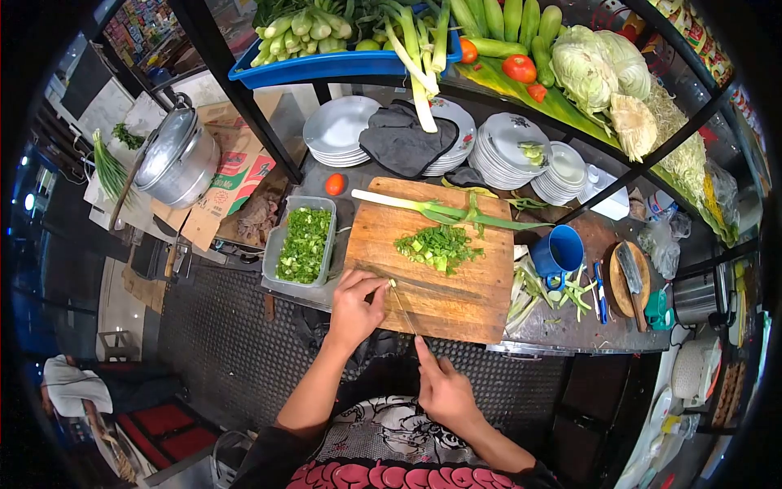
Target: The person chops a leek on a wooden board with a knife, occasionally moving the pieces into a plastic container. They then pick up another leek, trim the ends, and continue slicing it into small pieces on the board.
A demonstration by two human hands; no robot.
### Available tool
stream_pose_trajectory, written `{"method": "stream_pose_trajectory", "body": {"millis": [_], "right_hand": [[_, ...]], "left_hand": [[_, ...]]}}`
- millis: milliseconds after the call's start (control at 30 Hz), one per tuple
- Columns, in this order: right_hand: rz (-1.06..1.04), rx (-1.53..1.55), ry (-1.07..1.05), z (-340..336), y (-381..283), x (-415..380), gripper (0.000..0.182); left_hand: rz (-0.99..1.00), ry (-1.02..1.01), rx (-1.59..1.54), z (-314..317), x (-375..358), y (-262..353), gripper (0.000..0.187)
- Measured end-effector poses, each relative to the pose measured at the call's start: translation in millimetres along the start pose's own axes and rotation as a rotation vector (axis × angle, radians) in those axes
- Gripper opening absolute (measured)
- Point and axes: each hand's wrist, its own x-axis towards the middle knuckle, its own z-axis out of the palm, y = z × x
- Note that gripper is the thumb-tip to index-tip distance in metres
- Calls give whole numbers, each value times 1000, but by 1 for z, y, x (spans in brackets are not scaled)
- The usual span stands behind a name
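My right hand [446, 393] grips a knife [405, 312] by its handle, low at the front of the wooden cutting board [481, 318]. The thin blade points up and left. Beside its tip, my left hand [357, 306] is closed with fingers bent at the board's left front. A small pale green piece [393, 283] shows by these fingertips; what lies inside them is hidden. Chopped spring onion [440, 248] is heaped mid-board. Behind it lies a whole leek [423, 208] with a white stem. A plastic tub [330, 257] of chopped greens stands left of the board.
A tomato [335, 184] sits behind the tub. Stacked plates [340, 130] line the back under a blue tray [326, 72] of vegetables. Right of the board are a blue mug [558, 248], leek trimmings [529, 295] and a cleaver [630, 273] on a round board. A metal pot [175, 159] stands left.
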Motion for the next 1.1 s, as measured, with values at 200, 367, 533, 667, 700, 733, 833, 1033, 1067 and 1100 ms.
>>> {"method": "stream_pose_trajectory", "body": {"millis": [200,367,533,667,700,733,833,1033,1067,1100], "right_hand": [[-57,98,71,1,6,4,75],[-51,116,61,5,-7,39,68],[-18,68,-5,5,-14,52,68],[-11,18,-26,0,-20,59,69],[-21,5,-19,0,-20,61,69],[-28,5,-12,2,-20,62,69],[-70,0,37,9,-15,60,71],[-18,-42,35,2,-3,-1,74],[1,16,8,-2,-2,-5,73],[24,73,-17,-8,-4,-9,72]], "left_hand": [[4,20,-6,-1,1,3,12],[22,30,2,0,0,0,11],[2,31,-7,0,-1,-1,9],[14,24,-11,0,-1,-2,9],[22,23,-8,1,-1,-3,9],[13,17,-9,0,-2,-3,9],[-7,5,-11,0,-3,-2,10],[-11,12,-24,-1,-1,0,10],[-7,15,-25,0,-1,-1,10],[-2,14,-28,0,0,-1,10]]}}
